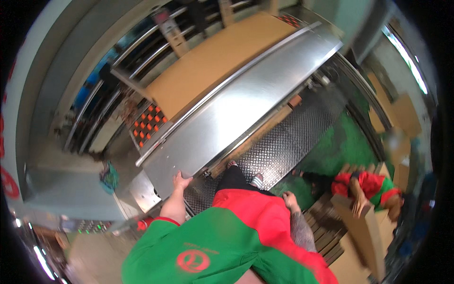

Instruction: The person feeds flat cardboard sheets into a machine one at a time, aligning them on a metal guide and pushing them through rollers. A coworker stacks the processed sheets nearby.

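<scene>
My left hand (181,181) rests on the near left edge of a long silver metal table (236,106), thumb spread away from the fingers. My right hand (289,199) hangs beside the hem of my red and green shirt (222,227), its fingers loose with nothing visible in them. Just beyond the metal table, a large flat brown cardboard sheet (217,59) lies on the machine bed. A raised metal rail (227,80) runs between the sheet and the table. Neither hand touches the sheet.
Orange and black rollers (149,123) show at the sheet's left end. A diamond-plate step (288,142) lies underfoot, beside green floor (326,151). At right, a co-worker (366,189) bends over cardboard (364,232) near a wooden pallet (326,222). A green cloth (109,177) hangs at left.
</scene>
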`<action>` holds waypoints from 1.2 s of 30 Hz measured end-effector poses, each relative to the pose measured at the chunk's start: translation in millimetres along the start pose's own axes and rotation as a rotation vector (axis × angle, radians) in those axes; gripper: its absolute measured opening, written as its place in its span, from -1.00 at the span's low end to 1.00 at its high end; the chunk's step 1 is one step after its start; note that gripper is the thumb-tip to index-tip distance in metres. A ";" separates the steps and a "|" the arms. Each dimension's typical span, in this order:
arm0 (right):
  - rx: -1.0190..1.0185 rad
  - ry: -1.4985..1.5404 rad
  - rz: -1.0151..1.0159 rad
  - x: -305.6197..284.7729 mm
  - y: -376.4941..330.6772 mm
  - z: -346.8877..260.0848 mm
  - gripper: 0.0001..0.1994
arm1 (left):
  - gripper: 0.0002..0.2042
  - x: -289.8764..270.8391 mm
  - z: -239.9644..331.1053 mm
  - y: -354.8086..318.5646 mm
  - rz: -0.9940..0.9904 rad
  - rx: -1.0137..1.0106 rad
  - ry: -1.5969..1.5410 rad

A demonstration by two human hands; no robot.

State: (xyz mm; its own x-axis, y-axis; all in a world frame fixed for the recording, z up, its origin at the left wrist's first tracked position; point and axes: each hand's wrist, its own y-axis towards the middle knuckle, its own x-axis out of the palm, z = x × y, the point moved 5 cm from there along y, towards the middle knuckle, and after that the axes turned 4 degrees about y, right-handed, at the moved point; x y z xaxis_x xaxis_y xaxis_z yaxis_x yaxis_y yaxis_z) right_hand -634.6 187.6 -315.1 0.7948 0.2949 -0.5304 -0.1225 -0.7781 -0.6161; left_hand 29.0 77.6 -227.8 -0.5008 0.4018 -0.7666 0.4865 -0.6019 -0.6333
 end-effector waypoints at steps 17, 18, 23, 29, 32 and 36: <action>0.034 -0.097 -0.298 -18.6 0.6 -78.0 -0.60 | 0.19 -18.4 0.4 -24.6 -0.026 -0.007 0.188; -0.125 -0.118 -0.330 -15.7 -0.1 -106.8 -0.61 | 0.11 -15.3 -5.4 -26.7 -0.002 0.051 0.165; -0.341 -0.336 -0.478 19.0 -13.6 -185.2 -0.60 | -0.19 -5.6 -77.2 -24.5 0.042 0.174 -0.455; -0.588 -0.574 -0.680 73.7 -27.2 -230.4 -0.66 | -0.10 6.4 -138.7 -34.9 0.147 0.235 -0.169; -0.668 -0.719 -0.747 87.8 -40.2 -258.6 -0.67 | -0.08 11.0 -142.4 -38.4 0.118 0.279 -0.185; -0.867 -0.868 -0.865 109.6 -53.2 -288.7 -0.69 | -0.05 10.4 -144.8 -37.5 0.118 0.302 -0.167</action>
State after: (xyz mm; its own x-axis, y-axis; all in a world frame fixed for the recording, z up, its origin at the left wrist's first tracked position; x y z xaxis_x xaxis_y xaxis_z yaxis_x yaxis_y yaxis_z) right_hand -369.4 101.1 -172.4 -0.1924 0.8094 -0.5548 0.8157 -0.1824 -0.5490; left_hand 109.2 204.2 -227.4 -0.5760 0.2136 -0.7890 0.3277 -0.8240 -0.4622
